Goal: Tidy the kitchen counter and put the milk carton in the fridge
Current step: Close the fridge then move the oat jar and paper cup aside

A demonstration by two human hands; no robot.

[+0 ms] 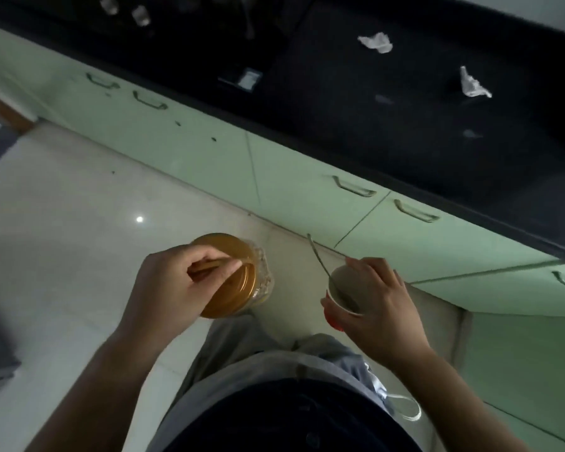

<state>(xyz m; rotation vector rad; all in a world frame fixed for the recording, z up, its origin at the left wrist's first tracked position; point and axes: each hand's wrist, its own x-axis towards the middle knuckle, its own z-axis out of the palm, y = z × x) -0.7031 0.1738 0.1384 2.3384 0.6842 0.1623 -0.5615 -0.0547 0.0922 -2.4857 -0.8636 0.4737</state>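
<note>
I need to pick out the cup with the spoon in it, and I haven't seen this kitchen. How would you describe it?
Start at the dark counter over the pale green cabinets, then drop to the person's hands above the floor. The right hand holds a small paper cup, red outside and pale inside. A metal spoon sticks out of it, unlike the gold-lidded jar in the left hand.

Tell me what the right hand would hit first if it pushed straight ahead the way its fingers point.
Probably the green cabinet front below the dark counter. The right hand, holding a paper cup with a spoon in it, points toward it over bare floor; depth is unclear.
</note>
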